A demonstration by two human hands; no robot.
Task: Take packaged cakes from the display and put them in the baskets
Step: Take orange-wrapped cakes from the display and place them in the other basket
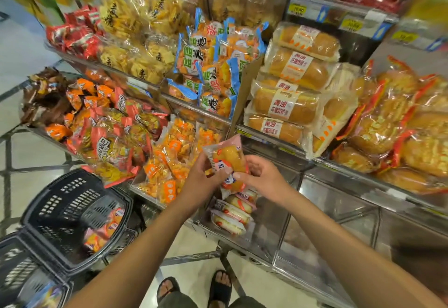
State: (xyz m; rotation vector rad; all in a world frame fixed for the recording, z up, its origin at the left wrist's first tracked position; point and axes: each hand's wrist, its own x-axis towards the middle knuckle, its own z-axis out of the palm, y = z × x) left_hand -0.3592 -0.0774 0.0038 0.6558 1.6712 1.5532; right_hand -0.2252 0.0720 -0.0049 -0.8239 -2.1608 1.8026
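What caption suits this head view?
Left hand and right hand hold a packaged cake over the display, black basket nearby.

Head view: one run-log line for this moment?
phase: pick | left hand: holds packaged cake | right hand: pinches same cake | display bin: more cakes below | black basket: some cakes inside

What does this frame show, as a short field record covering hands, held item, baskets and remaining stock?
held item: packaged cake, in front of the display
left hand: grips the cake's left side
right hand: pinches its lower right
remaining stock: similar cakes stacked in the clear bin below the hands
black basket: on the left, holds a few packs
second basket: lower left, contents blurred
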